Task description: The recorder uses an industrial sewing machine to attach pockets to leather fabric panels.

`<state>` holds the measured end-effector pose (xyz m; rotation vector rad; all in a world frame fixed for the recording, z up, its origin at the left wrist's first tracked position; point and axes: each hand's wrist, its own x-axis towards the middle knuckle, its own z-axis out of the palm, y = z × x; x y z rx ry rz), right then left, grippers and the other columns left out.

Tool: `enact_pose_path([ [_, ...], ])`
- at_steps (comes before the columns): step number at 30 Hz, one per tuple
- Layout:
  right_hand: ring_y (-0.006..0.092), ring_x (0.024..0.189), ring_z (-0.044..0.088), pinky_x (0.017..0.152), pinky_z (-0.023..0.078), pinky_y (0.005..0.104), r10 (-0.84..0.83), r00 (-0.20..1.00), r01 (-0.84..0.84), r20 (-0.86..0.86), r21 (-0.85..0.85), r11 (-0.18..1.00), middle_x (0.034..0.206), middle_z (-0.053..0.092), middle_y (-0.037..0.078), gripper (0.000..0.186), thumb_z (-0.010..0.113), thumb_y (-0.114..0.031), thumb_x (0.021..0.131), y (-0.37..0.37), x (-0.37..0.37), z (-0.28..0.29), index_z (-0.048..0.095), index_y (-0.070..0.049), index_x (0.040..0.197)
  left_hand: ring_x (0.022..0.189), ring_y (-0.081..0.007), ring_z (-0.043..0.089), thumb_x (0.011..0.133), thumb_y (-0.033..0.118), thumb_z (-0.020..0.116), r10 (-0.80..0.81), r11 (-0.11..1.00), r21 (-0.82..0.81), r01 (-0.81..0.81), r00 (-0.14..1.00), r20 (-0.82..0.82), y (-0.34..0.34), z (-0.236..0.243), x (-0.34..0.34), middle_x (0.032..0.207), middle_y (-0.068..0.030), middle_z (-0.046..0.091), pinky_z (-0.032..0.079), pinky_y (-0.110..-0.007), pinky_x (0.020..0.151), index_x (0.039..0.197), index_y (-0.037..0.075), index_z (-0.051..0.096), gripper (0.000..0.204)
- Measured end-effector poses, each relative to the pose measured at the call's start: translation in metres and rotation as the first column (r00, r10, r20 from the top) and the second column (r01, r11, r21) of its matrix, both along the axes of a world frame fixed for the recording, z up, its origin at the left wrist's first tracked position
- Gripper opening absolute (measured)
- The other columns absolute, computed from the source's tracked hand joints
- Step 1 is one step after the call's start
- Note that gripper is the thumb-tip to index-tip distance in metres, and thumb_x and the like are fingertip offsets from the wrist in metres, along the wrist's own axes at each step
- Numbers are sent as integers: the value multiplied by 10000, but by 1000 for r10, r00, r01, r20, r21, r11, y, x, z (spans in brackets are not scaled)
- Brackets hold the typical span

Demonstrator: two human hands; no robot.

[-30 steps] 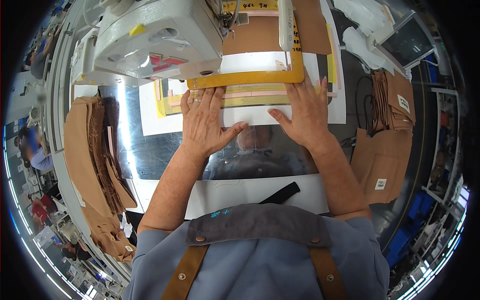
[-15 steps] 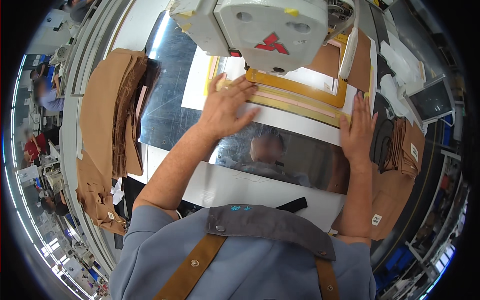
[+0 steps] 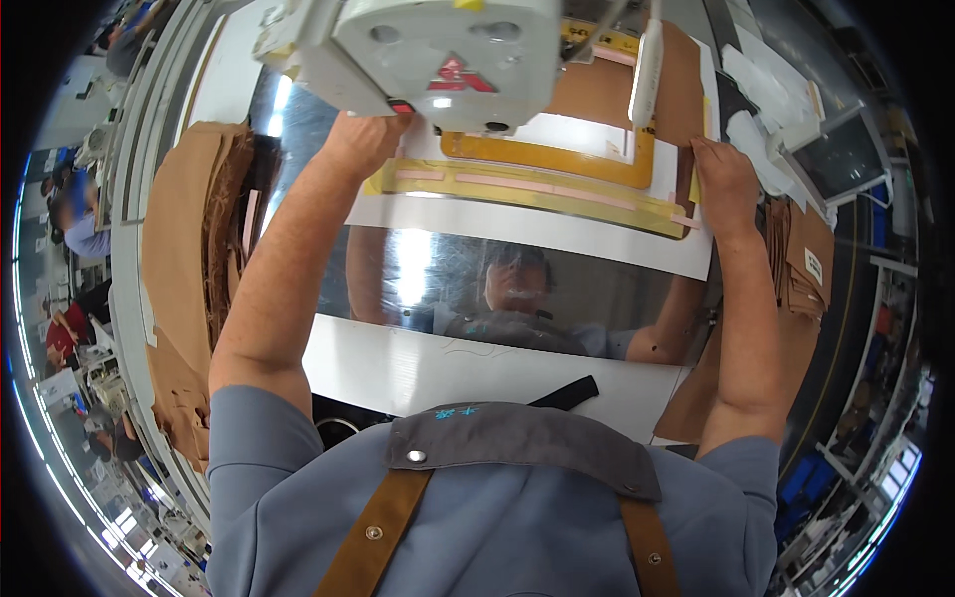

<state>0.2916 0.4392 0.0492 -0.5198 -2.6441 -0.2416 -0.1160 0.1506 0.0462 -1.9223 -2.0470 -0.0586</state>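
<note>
Reaching forward on both sides of a flat template [image 3: 527, 195], the person's two bare hands lie near its opposite ends; the template, edged in yellow tape and lined with pink strips [image 3: 577, 191], rests on a white sheet [image 3: 537, 225] across the worktop [image 3: 348, 350], just in front of and partly beneath a white sewing machine head [image 3: 448, 60] bearing a red emblem; the left hand [image 3: 366, 144] is at the template's left end, close beside the lower left of the machine head, its fingers curled and partly hidden, so whether it grips anything I cannot tell; the right hand [image 3: 727, 184] is at the right edge, beside a brown panel [image 3: 678, 80], its fingers bent inward and drawn close together, though whether they pinch the edge or only touch it I cannot tell; a yellow clamp frame [image 3: 557, 161] lies over the template between the hands; nearer the person, a shiny metal plate [image 3: 448, 284] mirrors the arms and upper body, with a black strap [image 3: 569, 392] on the white surface below it; stacked brown pieces [image 3: 189, 209] stand at the left, more folded brown pieces [image 3: 804, 264] at the right, near a monitor [image 3: 841, 164].
</note>
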Motion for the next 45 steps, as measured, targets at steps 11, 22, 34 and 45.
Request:
enact_pose_path([
  [11, 185, 910, 685, 790, 496, 350, 14, 998, -19, 57, 99, 995, 985, 748, 15, 195, 683, -87, 821, -25, 11, 16, 735, -70, 1008, 944, -270, 695, 799, 138, 775, 3, 993, 119, -9, 999, 51, -19, 14, 11, 1039, -60, 739, 516, -471, 850, 999, 126, 750, 203],
  [22, 191, 990, 655, 868, 483, 378, 19, 998, -17, 63, -25, 1000, 1030, 729, 24, 220, 706, -41, 764, -60, 37, 28, 703, -78, 981, 973, -176, 732, 834, 88, 771, -87, 989, 128, 69, 986, 140, -49, 19, 51, 1032, -3, 770, 496, -425, 1025, 987, 95, 740, 156],
  [34, 258, 1345, 575, 1153, 401, 489, -52, 997, 64, 57, -233, 970, 1369, 668, 77, 408, 682, -262, 953, -100, 48, 2, 647, -73, 1312, 942, -191, 743, 861, 73, 759, -83, 988, 143, 63, 987, 140, -56, 17, 49, 1046, -22, 780, 529, -403, 974, 990, 89, 738, 131],
  [45, 267, 1393, 532, 1158, 376, 506, -46, 995, 68, 93, -250, 966, 1445, 621, 80, 434, 664, -266, 958, -104, 45, 5, 635, -73, 1345, 942, -207, 742, 854, 78, 762, -87, 986, 156, 59, 981, 175, -67, 14, 47, 1065, -22, 775, 538, -407, 944, 1033, 92, 753, 179],
])
